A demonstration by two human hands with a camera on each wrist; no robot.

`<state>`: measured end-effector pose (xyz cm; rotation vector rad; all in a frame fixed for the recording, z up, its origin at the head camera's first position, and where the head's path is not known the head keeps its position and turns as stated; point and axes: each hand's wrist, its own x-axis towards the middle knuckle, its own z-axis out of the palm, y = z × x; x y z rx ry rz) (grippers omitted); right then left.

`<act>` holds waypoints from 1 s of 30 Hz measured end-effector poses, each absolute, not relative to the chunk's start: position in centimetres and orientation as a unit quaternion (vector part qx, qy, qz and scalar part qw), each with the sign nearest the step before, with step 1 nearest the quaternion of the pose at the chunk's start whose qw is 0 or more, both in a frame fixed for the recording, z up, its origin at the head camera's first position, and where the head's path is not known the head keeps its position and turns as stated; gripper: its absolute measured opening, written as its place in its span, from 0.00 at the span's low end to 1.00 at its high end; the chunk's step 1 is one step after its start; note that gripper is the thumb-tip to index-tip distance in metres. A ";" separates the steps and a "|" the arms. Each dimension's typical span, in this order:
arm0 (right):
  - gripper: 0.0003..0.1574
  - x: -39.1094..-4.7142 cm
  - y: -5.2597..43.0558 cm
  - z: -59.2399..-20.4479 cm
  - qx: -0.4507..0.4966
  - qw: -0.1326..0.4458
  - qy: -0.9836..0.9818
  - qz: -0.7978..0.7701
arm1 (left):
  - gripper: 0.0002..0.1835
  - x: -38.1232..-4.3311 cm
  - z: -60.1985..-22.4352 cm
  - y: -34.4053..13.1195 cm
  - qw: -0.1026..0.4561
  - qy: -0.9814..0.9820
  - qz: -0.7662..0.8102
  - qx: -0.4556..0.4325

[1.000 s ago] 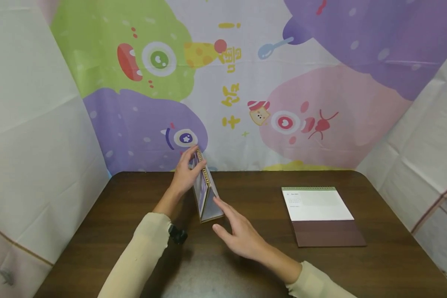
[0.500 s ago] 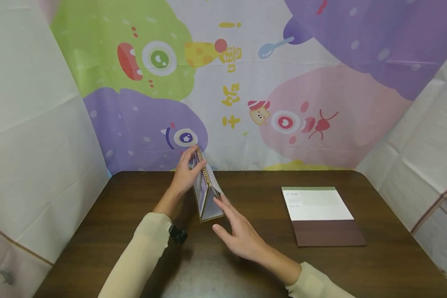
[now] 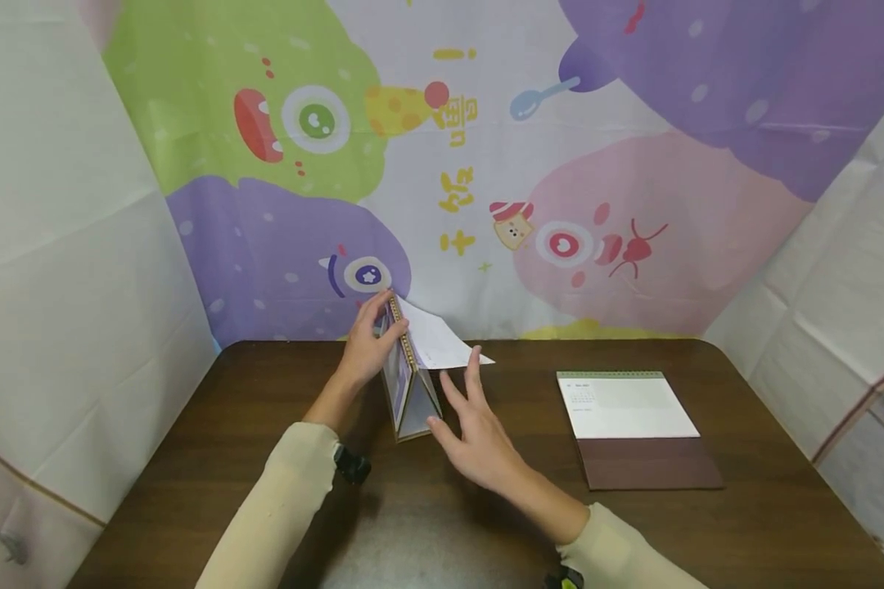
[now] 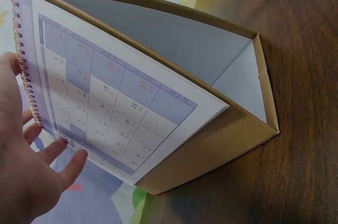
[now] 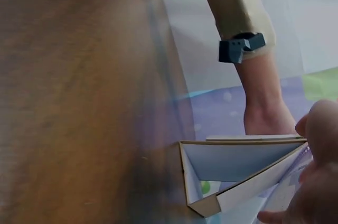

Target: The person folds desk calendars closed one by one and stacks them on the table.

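Note:
A tent-shaped desk calendar [image 3: 421, 407] stands on the table left of middle, its gold spiral binding [image 3: 408, 352] on top. My left hand [image 3: 364, 348] holds it at the binding, thumb and fingers over the rings. In the left wrist view a printed month page [image 4: 100, 84] faces that hand. On the other face, a white page [image 3: 436, 337] sticks out to the right, swung away from the cardboard stand. My right hand [image 3: 482, 438] has its fingers spread, with a fingertip overlapping the page's lower edge in the head view. The right wrist view shows this hand beside the open-ended stand [image 5: 232, 163].
A second calendar [image 3: 637, 405] with a green binding and a dark brown base [image 3: 651, 463] lies on the right of the dark wooden table [image 3: 265, 384]. A cartoon-printed cloth [image 3: 479, 164] hangs directly behind the table's back edge.
The white page has lifted off the stand's right face and swung out to the right. My right hand has shifted slightly up, its fingers spreading. My left hand keeps its place.

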<state>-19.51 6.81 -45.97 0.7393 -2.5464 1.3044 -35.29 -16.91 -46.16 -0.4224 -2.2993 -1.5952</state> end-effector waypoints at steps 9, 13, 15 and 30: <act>0.53 -20.3 6.7 -45.2 0.190 0.099 -0.852 0.477 | 0.39 -34.3 -45.4 -16.2 0.145 -0.807 -0.557 -0.131; 0.60 -20.2 6.6 -44.8 0.195 0.082 -0.840 0.499 | 0.37 -32.4 -43.2 -15.3 0.130 -0.821 -0.545 -0.110; 0.63 -20.3 6.5 -44.6 0.200 0.081 -0.832 0.511 | 0.37 -32.2 -43.0 -15.3 0.125 -0.827 -0.539 -0.104; 0.51 -20.3 6.1 -43.1 0.225 0.106 -0.821 0.514 | 0.40 -34.7 -45.7 -16.7 0.156 -0.805 -0.554 -0.145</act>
